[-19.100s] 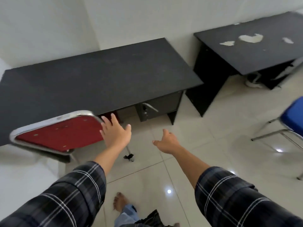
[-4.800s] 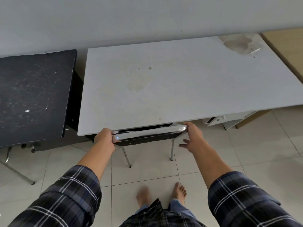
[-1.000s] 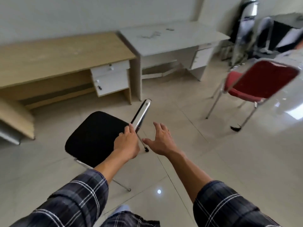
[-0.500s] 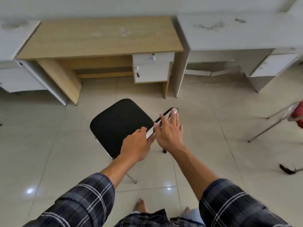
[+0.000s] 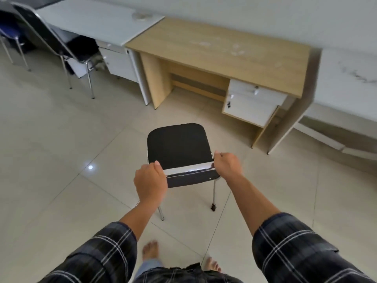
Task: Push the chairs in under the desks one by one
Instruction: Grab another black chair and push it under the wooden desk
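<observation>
A black-seated chair (image 5: pixel 177 147) with chrome legs stands on the tiled floor in front of me, its seat pointing at a light wooden desk (image 5: pixel 224 51). My left hand (image 5: pixel 150 181) grips the left end of the chair's chrome-edged backrest. My right hand (image 5: pixel 227 166) grips the right end. The desk's knee space, left of its white drawer unit (image 5: pixel 252 103), is open, about a chair's length beyond the seat.
A white desk (image 5: pixel 98 19) stands to the left with a black chair (image 5: pixel 55 42) pushed under it. A blue chair (image 5: pixel 9 33) shows at the far left. Another white desk (image 5: pixel 346 76) adjoins on the right. My bare feet are below.
The chair has been turned from side-on to face the wooden desk. My hands moved from one end of the backrest to grip both ends.
</observation>
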Motion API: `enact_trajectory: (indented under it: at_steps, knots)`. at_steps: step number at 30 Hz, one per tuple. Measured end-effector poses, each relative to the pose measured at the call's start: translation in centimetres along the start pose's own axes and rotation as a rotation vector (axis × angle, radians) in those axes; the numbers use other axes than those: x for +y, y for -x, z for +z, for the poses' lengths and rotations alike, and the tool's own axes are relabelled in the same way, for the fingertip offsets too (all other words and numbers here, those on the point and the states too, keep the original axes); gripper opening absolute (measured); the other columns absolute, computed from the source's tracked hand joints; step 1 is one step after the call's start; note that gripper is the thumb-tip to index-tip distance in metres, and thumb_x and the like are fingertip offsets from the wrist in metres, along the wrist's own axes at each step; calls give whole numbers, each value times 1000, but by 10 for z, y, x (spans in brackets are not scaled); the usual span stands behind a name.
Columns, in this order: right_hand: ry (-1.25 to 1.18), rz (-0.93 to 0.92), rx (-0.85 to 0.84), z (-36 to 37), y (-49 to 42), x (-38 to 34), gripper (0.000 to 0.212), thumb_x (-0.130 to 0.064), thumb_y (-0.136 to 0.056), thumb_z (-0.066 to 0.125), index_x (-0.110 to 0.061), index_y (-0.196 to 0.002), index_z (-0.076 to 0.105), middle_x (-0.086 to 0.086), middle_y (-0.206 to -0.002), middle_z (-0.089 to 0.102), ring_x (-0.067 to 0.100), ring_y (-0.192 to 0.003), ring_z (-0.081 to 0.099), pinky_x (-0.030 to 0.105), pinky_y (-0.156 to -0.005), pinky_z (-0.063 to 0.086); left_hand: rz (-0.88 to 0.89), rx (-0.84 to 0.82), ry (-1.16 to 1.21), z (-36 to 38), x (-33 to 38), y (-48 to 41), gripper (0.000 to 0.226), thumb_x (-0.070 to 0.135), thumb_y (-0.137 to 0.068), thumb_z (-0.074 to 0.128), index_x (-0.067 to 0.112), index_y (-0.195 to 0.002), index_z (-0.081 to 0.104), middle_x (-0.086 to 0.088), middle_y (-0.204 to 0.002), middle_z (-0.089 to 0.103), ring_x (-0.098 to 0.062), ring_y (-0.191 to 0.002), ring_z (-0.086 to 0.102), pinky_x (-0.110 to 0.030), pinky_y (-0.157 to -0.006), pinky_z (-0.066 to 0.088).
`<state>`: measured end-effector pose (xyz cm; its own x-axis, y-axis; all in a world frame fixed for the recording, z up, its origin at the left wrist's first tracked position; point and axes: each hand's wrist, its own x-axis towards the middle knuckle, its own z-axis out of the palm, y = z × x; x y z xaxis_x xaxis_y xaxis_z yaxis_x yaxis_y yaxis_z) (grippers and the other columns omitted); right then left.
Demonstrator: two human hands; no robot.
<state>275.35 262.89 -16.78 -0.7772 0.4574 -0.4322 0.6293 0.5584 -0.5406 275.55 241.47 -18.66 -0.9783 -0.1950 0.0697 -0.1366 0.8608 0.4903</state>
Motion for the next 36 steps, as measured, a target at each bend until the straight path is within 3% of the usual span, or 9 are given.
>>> enact_trajectory:
  at_steps: [7,11,17,20,22,25,27,30,36]
  knots:
    - [-84,34,-108,-10,-9,6,57,-47,-101,28,-10,-108,71,11,-113,69,28,-104,63,45,-99,51,-468,32,226,4,22,6,40,31,-104,32,8,-113,63,-17,-125,48,-28,-104,49,-38,-86,53]
    - [-149,86,-167,-19,-15,9,57,-50,-102,28,-10,-107,68,10,-109,66,27,-100,63,40,-90,51,-738,-11,330,0,33,-2,43,29,-102,40,7,-139,43,-21,-134,43,-36,-112,55,-44,-92,53]
    - [-299,181,-220,-22,-18,8,41,-42,-99,38,-9,-103,62,7,-96,59,21,-82,57,33,-67,45,-1075,-41,740,-8,33,-25,30,22,-94,61,-2,-112,58,-15,-98,57,-28,-91,62,-32,-83,54]
    - [-638,378,-283,-23,-16,6,20,-19,-98,43,-5,-98,58,12,-89,55,31,-89,59,50,-81,53,-1078,-148,835,-21,31,-31,25,8,-98,48,-5,-118,55,-13,-79,50,-27,-83,62,-41,-93,54]
    - [-912,541,-301,-26,-16,6,14,-12,-97,46,-4,-88,52,13,-85,53,38,-93,60,63,-87,52,-1199,-177,943,-30,27,-33,7,3,-96,52,-3,-98,53,-18,-82,49,-36,-104,60,-51,-97,51]
    - [-1228,755,-332,-25,-23,8,19,-21,-95,62,-3,-92,54,16,-102,63,44,-97,64,67,-92,51,-1339,-269,1086,-39,14,-40,21,-1,-87,65,-3,-107,57,-21,-98,58,-42,-110,60,-57,-84,56]
    - [-1336,766,-403,-24,-26,11,25,-18,-90,68,-3,-108,58,20,-107,66,46,-97,64,68,-93,49,-1407,-302,1151,-42,7,-43,38,-4,-79,70,1,-116,61,-18,-108,62,-41,-107,63,-61,-75,56]
    - [-1401,764,-406,-18,-31,12,38,-1,-83,61,-1,-120,55,23,-116,63,47,-99,62,65,-79,53,-1416,-327,1173,-41,2,-47,28,-6,-80,68,0,-106,60,-23,-114,61,-48,-105,61,-57,-88,54]
    - [-1465,760,-319,3,-38,-5,29,3,-77,56,-2,-106,55,21,-106,65,42,-94,65,56,-81,56,-1363,-318,1153,-42,-11,-76,8,-7,-85,61,-2,-89,56,-19,-96,59,-40,-92,62,-47,-89,56]
